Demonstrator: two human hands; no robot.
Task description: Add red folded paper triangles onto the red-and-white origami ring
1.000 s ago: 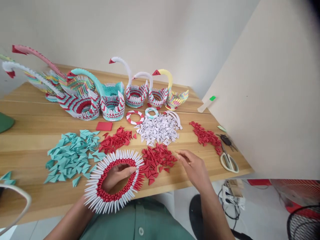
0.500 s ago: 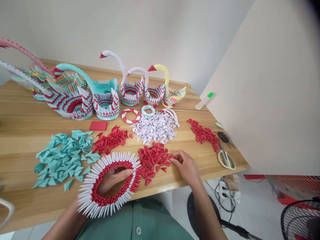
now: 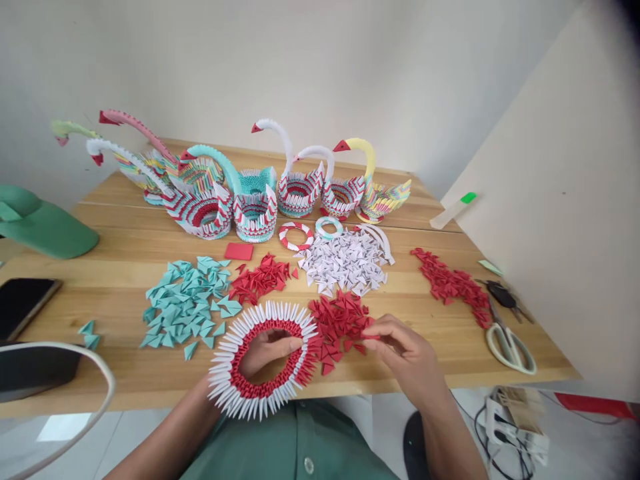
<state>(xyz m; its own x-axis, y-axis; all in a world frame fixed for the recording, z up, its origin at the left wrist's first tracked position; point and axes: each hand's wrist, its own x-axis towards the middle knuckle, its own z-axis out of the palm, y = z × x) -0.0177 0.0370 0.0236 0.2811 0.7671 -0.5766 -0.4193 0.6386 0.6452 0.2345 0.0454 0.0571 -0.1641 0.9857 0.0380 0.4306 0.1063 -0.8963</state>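
My left hand point(image 3: 267, 352) grips a ring of folded paper pieces point(image 3: 234, 347), red inside with white points outside and some red points on its right side. The thumb lies over the ring's inner right edge; the other fingers are mostly hidden behind it. My right hand point(image 3: 407, 353) pinches a small red folded paper piece point(image 3: 371, 337) between thumb and fingertips. It is at the right edge of a pile of red paper pieces point(image 3: 337, 323), just right of the ring.
Teal pieces point(image 3: 185, 307), a smaller red pile point(image 3: 263, 279) and white pieces point(image 3: 345, 263) lie behind. Paper swans point(image 3: 255, 217) stand along the back. Scissors point(image 3: 510, 347) and keys point(image 3: 503, 293) lie right; a phone point(image 3: 25, 303) and a green object point(image 3: 50, 223) are left.
The view has swung left, bringing the phone and green object into sight. My right hand has drawn slightly back from the red pile with a red piece in its fingertips. The left still holds the ring.
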